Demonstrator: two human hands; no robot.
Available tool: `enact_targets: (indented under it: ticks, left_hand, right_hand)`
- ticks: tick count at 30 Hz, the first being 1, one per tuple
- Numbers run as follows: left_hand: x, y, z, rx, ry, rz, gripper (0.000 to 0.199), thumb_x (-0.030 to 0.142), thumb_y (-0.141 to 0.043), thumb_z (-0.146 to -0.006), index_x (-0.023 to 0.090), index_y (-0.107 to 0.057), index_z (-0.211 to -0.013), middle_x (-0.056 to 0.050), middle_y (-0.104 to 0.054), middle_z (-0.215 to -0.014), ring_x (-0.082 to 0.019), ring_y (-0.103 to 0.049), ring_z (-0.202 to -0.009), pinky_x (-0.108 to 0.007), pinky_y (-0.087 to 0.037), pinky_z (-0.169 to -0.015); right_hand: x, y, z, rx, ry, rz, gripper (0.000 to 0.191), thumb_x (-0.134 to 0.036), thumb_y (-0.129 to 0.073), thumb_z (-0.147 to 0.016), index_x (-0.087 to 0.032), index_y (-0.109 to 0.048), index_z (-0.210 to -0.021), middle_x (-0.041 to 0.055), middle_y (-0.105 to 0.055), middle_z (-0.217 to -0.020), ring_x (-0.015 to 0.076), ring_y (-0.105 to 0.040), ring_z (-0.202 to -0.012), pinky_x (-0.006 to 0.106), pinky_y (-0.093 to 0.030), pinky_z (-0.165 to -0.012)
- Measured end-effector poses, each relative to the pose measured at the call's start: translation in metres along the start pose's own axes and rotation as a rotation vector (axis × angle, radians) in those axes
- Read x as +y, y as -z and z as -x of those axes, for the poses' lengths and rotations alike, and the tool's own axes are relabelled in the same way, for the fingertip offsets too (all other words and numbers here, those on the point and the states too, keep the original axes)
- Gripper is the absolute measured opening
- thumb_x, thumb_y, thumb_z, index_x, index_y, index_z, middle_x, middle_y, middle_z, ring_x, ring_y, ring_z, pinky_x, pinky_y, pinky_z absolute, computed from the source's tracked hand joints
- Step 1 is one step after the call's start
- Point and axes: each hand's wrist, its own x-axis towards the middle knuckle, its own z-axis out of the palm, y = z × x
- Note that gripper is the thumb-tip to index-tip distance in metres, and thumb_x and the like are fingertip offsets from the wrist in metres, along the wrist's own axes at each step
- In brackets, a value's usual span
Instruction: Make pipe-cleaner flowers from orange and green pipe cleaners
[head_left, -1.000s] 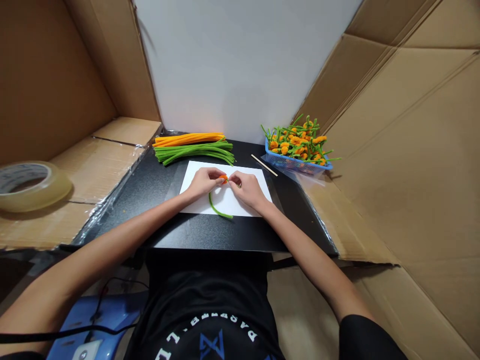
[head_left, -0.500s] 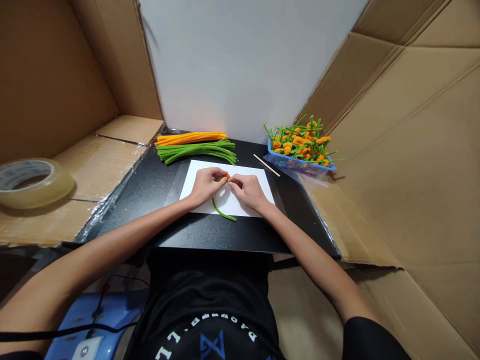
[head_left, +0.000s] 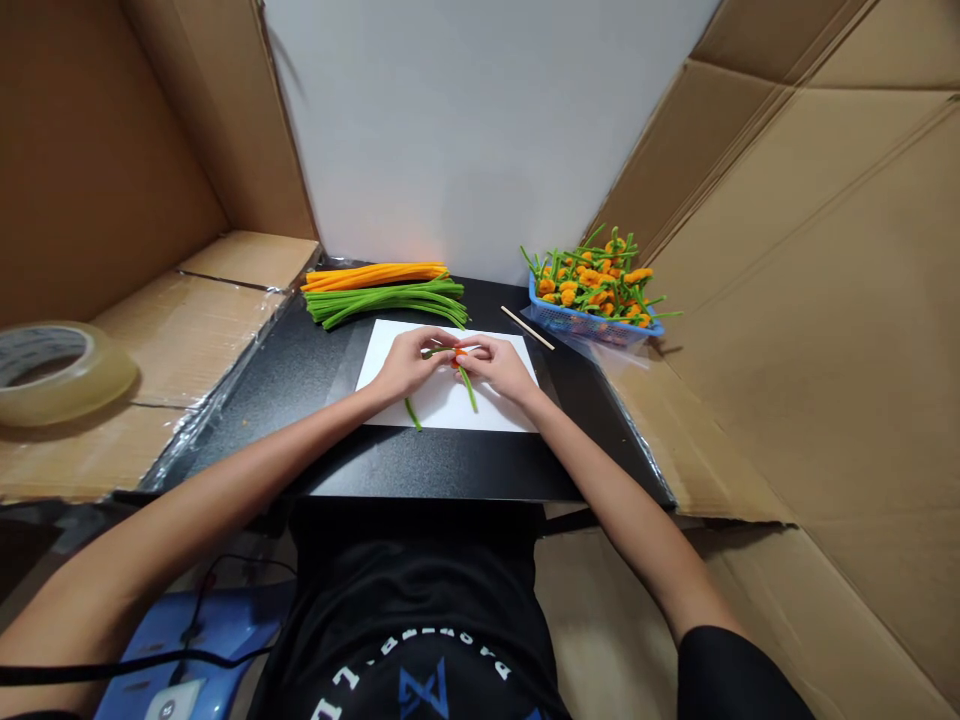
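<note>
Holding a small orange chenille piece [head_left: 459,356] in a narrow pinch between left hand [head_left: 412,364] and right hand [head_left: 501,369], over smooth, flat white paper [head_left: 442,408], trailing thin, fuzzy green chenille stems [head_left: 469,391].

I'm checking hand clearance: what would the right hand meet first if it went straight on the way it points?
Most likely the left hand, just past the small orange piece at the right hand's fingertips; whether the hands already touch is unclear.
</note>
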Motion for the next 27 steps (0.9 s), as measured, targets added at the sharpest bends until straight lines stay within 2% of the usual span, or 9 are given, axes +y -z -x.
enact_targets:
  ticks: [2, 6, 10, 13, 17, 21, 24, 27]
  left_hand:
    - [0.002, 0.001, 0.002, 0.031, 0.003, -0.110, 0.022, 0.034, -0.066, -0.084, 0.016, -0.073, -0.095, -0.007, -0.075, -0.094, -0.017, -0.067, -0.081, -0.028, -0.051, -0.075]
    - [0.008, 0.003, 0.003, 0.008, -0.062, -0.342, 0.020, 0.031, -0.061, -0.089, 0.016, -0.072, -0.081, -0.004, -0.072, -0.077, -0.015, -0.060, -0.068, -0.026, -0.042, -0.065]
    - [0.015, -0.002, 0.003, 0.009, -0.116, -0.449, 0.016, 0.023, -0.060, -0.087, 0.016, -0.068, -0.075, -0.004, -0.070, -0.073, -0.015, -0.057, -0.064, -0.027, -0.039, -0.063]
    - [0.018, -0.005, 0.004, -0.020, -0.163, -0.506, 0.016, 0.020, -0.056, -0.088, 0.016, -0.066, -0.076, -0.005, -0.069, -0.076, -0.017, -0.059, -0.068, -0.028, -0.040, -0.065]
    - [0.023, -0.009, 0.008, -0.061, -0.170, -0.613, 0.017, 0.018, -0.050, -0.091, 0.017, -0.064, -0.080, -0.007, -0.070, -0.085, -0.019, -0.062, -0.076, -0.029, -0.041, -0.069]
    - [0.036, -0.014, 0.014, -0.057, -0.068, -0.755, 0.021, 0.032, -0.048, -0.096, 0.017, -0.061, -0.093, -0.008, -0.070, -0.089, -0.022, -0.064, -0.077, -0.031, -0.041, -0.066]
    - [0.046, -0.018, 0.018, -0.105, -0.064, -0.884, 0.038, 0.048, -0.053, -0.092, 0.015, -0.057, -0.110, -0.012, -0.068, -0.103, -0.026, -0.066, -0.082, -0.032, -0.042, -0.064]
    - [0.050, -0.020, 0.017, -0.143, -0.070, -0.991, 0.045, 0.050, -0.054, -0.092, 0.013, -0.054, -0.116, -0.016, -0.066, -0.106, -0.029, -0.067, -0.085, -0.033, -0.044, -0.064]
  right_hand:
    - [0.001, -0.003, 0.001, 0.035, 0.029, 0.012, 0.034, -0.040, -0.078, -0.069, -0.016, -0.073, -0.093, 0.0053, -0.076, -0.081, 0.0183, -0.073, -0.070, 0.031, -0.059, -0.071]
    - [-0.001, -0.007, 0.002, 0.190, 0.068, 0.089, 0.023, -0.034, -0.074, -0.072, -0.016, -0.076, -0.085, 0.0068, -0.076, -0.079, 0.0208, -0.074, -0.070, 0.033, -0.060, -0.069]
    - [-0.004, -0.009, 0.001, 0.288, 0.085, 0.102, 0.020, -0.032, -0.072, -0.072, -0.015, -0.076, -0.083, 0.0073, -0.076, -0.078, 0.0220, -0.074, -0.069, 0.030, -0.059, -0.063]
    - [-0.004, -0.012, 0.000, 0.319, 0.079, 0.065, 0.019, -0.029, -0.070, -0.071, -0.015, -0.076, -0.082, 0.0066, -0.076, -0.075, 0.0211, -0.074, -0.068, 0.029, -0.058, -0.061]
    - [-0.002, -0.017, 0.000, 0.341, 0.050, 0.025, 0.020, -0.029, -0.068, -0.072, -0.014, -0.076, -0.083, 0.0057, -0.075, -0.071, 0.0200, -0.072, -0.065, 0.029, -0.058, -0.062]
    - [-0.003, -0.020, 0.004, 0.408, 0.140, 0.150, 0.021, -0.032, -0.070, -0.074, -0.016, -0.076, -0.087, 0.0075, -0.078, -0.086, 0.0226, -0.075, -0.080, 0.032, -0.060, -0.074]
    - [-0.006, -0.021, 0.006, 0.429, 0.145, 0.164, 0.024, -0.037, -0.071, -0.076, -0.016, -0.074, -0.088, 0.0086, -0.078, -0.087, 0.0236, -0.076, -0.081, 0.033, -0.061, -0.075]
    - [-0.007, -0.022, 0.007, 0.420, 0.147, 0.139, 0.026, -0.040, -0.072, -0.078, -0.016, -0.072, -0.088, 0.0089, -0.078, -0.084, 0.0239, -0.076, -0.078, 0.035, -0.062, -0.073]
